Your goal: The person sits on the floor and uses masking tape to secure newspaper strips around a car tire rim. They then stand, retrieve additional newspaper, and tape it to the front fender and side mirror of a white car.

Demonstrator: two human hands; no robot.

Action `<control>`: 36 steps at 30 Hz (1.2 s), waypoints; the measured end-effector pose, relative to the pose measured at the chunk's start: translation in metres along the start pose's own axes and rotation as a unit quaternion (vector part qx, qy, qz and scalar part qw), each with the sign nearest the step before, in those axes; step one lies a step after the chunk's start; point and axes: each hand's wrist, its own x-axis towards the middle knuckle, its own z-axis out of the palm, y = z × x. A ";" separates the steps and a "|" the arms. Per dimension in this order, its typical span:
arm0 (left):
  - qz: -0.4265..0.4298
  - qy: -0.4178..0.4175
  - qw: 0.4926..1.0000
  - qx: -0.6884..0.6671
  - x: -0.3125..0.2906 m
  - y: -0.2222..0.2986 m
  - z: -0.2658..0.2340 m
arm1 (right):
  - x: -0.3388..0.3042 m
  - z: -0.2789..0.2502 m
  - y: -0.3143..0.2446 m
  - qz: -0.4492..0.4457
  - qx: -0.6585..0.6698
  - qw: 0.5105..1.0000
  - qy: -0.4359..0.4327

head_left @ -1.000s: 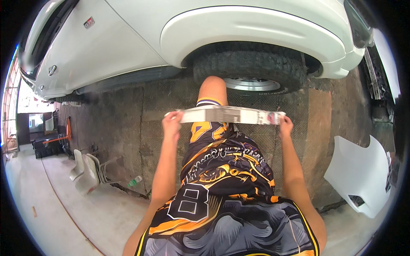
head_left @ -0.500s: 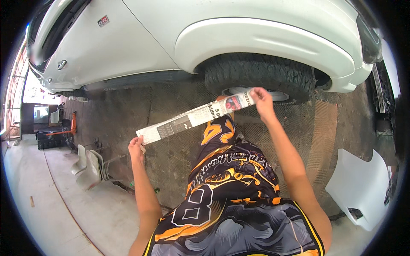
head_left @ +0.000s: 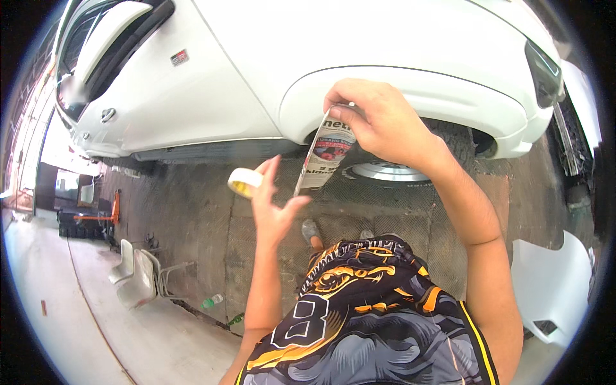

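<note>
My right hand [head_left: 378,122] pinches the upper end of a folded newspaper strip [head_left: 327,154]. The strip hangs down slantwise in front of the white car's wheel arch. My left hand [head_left: 273,199] is left of the strip's lower end, its thumb spread toward the paper but apparently not gripping it. A roll of pale masking tape [head_left: 244,183] sits at the fingers of that hand; blur hides whether the fingers pass through it.
The white car [head_left: 398,90] fills the far side, its front tyre [head_left: 452,138] behind my right forearm. Plastic chairs [head_left: 138,276] and a green-tinted bottle [head_left: 212,300] are at left. A loose white body panel [head_left: 553,285] stands at right.
My left hand has let go of the strip's left end, and the tape roll has come into sight. My right hand has risen leftward, swinging the strip from nearly level to hanging.
</note>
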 end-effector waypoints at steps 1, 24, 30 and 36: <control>0.011 -0.001 1.000 0.027 0.010 0.015 0.007 | 0.006 0.004 -0.005 -0.012 0.001 1.000 -0.002; -0.117 0.056 0.919 -0.372 0.038 0.035 0.006 | -0.087 0.104 -0.001 0.284 0.340 0.896 -0.041; -0.111 0.048 0.938 -0.325 0.023 0.042 0.011 | -0.085 0.096 -0.008 0.242 0.348 0.906 0.001; -0.104 0.050 0.949 -0.294 0.009 0.046 0.014 | -0.085 0.097 -0.012 0.277 0.381 0.880 -0.064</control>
